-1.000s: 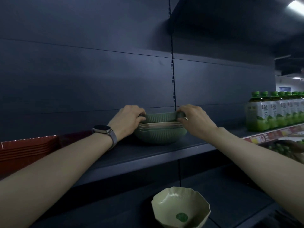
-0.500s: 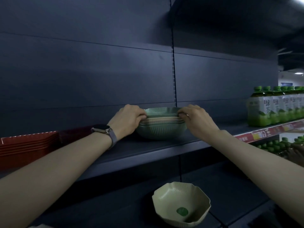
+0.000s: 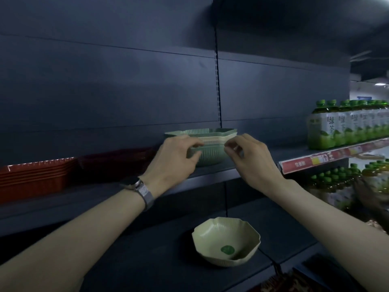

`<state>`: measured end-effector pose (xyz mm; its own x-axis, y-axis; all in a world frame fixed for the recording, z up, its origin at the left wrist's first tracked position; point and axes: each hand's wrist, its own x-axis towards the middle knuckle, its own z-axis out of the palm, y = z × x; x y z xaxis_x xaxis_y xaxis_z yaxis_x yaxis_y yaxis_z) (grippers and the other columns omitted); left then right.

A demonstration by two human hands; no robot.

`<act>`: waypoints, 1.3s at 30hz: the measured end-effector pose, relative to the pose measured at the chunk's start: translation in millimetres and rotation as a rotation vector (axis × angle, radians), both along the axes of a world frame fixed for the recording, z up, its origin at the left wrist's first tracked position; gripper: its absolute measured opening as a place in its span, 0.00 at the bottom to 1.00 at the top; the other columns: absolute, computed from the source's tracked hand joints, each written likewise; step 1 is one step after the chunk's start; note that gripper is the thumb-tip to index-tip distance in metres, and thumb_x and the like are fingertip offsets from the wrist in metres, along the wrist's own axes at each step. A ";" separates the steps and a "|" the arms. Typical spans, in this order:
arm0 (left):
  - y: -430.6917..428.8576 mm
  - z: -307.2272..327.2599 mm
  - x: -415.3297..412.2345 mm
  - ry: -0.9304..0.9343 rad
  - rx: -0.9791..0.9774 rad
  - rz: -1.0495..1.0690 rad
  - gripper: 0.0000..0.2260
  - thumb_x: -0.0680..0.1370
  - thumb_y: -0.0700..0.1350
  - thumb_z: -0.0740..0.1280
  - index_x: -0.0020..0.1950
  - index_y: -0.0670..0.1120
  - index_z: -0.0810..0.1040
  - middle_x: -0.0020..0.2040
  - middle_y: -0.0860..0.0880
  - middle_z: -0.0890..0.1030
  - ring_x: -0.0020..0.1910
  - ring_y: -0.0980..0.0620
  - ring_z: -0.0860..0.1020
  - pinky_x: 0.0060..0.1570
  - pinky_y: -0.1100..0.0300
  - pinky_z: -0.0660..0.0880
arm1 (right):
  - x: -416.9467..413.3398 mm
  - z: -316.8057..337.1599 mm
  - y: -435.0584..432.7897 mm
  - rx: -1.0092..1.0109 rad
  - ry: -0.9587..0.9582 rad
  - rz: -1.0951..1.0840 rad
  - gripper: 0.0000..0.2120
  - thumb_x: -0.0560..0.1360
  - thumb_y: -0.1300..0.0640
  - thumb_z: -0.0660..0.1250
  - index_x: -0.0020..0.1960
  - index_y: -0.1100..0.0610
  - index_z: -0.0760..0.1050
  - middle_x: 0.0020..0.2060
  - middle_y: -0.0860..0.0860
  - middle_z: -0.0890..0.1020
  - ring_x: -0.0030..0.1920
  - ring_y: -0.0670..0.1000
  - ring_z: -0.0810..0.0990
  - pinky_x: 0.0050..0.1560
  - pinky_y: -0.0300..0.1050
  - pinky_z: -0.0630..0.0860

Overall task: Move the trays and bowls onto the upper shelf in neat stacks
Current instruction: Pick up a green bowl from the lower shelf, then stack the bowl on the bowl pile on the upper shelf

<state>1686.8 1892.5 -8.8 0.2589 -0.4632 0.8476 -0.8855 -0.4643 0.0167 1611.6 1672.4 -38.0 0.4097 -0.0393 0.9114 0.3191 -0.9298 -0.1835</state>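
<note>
A stack of ribbed green and cream bowls (image 3: 211, 158) stands on the upper shelf (image 3: 208, 179), beside the upright post. My left hand (image 3: 175, 159) hovers just in front of the stack's left side, fingers loosely curled and holding nothing. To the right of the stack, my right hand (image 3: 247, 153) is also loosely curled and a little apart from the bowls. One pale green bowl (image 3: 226, 241) with a green sticker inside sits alone on the lower shelf (image 3: 263, 220). A stack of red trays (image 3: 35, 178) rests at the left end of the upper shelf.
Rows of green tea bottles (image 3: 345, 127) fill the upper shelf at the right, above a red price strip (image 3: 328, 160). More bottles (image 3: 336, 178) stand on the shelf below them. A dark back panel closes off the shelving.
Both hands have let go of the bowl stack's rim and drawn back toward me. The stack stays on the upper shelf.
</note>
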 end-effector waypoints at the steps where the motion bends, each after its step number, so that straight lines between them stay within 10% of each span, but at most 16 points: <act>1: -1.8 -8.7 -5.9 -0.007 -0.001 -0.021 0.11 0.79 0.46 0.72 0.61 0.51 0.85 0.55 0.54 0.84 0.53 0.55 0.81 0.59 0.53 0.79 | -6.2 -8.1 0.5 -0.006 -0.013 0.010 0.06 0.83 0.54 0.69 0.55 0.55 0.82 0.48 0.44 0.79 0.45 0.50 0.80 0.47 0.55 0.80; 15: -15.8 -154.9 -20.7 0.471 -0.096 -0.068 0.09 0.78 0.39 0.74 0.56 0.51 0.88 0.47 0.54 0.85 0.46 0.58 0.82 0.49 0.68 0.78 | -25.4 -170.7 -16.6 0.399 0.102 0.088 0.04 0.82 0.60 0.70 0.54 0.55 0.83 0.47 0.46 0.82 0.49 0.40 0.80 0.48 0.28 0.72; 24: -33.0 -273.7 17.5 0.789 -0.220 0.054 0.12 0.80 0.41 0.71 0.58 0.56 0.86 0.51 0.56 0.82 0.47 0.59 0.82 0.52 0.56 0.82 | 16.2 -273.3 -7.3 0.645 0.292 -0.054 0.06 0.82 0.53 0.70 0.57 0.51 0.82 0.51 0.44 0.79 0.49 0.46 0.79 0.46 0.31 0.70; 30: -41.6 -317.7 42.0 0.855 -0.227 0.107 0.17 0.82 0.38 0.68 0.68 0.53 0.81 0.61 0.55 0.76 0.55 0.58 0.79 0.50 0.73 0.73 | 32.7 -318.3 -4.1 0.649 0.410 -0.133 0.10 0.80 0.55 0.73 0.61 0.52 0.81 0.59 0.46 0.75 0.58 0.49 0.76 0.49 0.26 0.66; 35: -49.9 -331.0 67.3 0.871 -0.126 0.150 0.20 0.82 0.39 0.67 0.73 0.54 0.77 0.69 0.53 0.73 0.63 0.52 0.77 0.61 0.59 0.77 | 40.0 -326.7 -7.4 0.580 0.400 -0.196 0.15 0.78 0.47 0.75 0.62 0.49 0.78 0.59 0.45 0.64 0.56 0.45 0.69 0.46 0.26 0.66; 39: -53.8 -335.5 79.6 0.906 -0.082 0.154 0.20 0.82 0.40 0.67 0.72 0.55 0.79 0.70 0.51 0.74 0.65 0.50 0.77 0.63 0.60 0.75 | 44.6 -342.7 -6.0 0.487 0.440 -0.234 0.19 0.78 0.39 0.72 0.63 0.48 0.77 0.56 0.45 0.66 0.54 0.49 0.73 0.43 0.43 0.77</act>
<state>1766.4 1838.7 -344.3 0.8932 -0.3158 0.3200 -0.4467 -0.5427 0.7113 1656.2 1666.4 -380.7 0.6678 -0.5338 0.5187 -0.0790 -0.7438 -0.6637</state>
